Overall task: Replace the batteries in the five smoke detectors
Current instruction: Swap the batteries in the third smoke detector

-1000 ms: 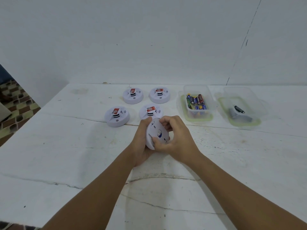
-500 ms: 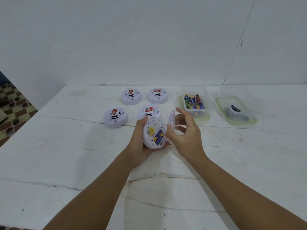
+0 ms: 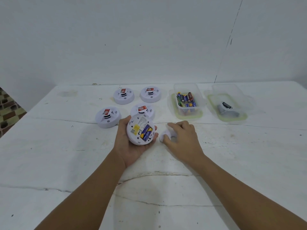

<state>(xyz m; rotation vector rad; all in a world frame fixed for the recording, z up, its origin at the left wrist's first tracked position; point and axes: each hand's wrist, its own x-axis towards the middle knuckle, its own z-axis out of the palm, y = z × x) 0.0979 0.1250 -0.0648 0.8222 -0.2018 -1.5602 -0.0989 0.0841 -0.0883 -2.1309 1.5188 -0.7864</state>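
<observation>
On the tabletop [image 3: 66, 155], four closed detectors [image 3: 108, 117] waited. The left hand [image 3: 131, 146] cradled the open detector [image 3: 141, 129], fingers curled round it, its batteries [image 3: 146, 132] slanting up-right. Just right, the right hand [image 3: 181, 138] pressed the cover [image 3: 166, 136] down, nearer the battery box [image 3: 186, 103] beyond.

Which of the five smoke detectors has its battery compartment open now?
The smoke detector in the left hand: turned back-up, its batteries show. The other four detectors lie face-up on the table, closed.
</observation>
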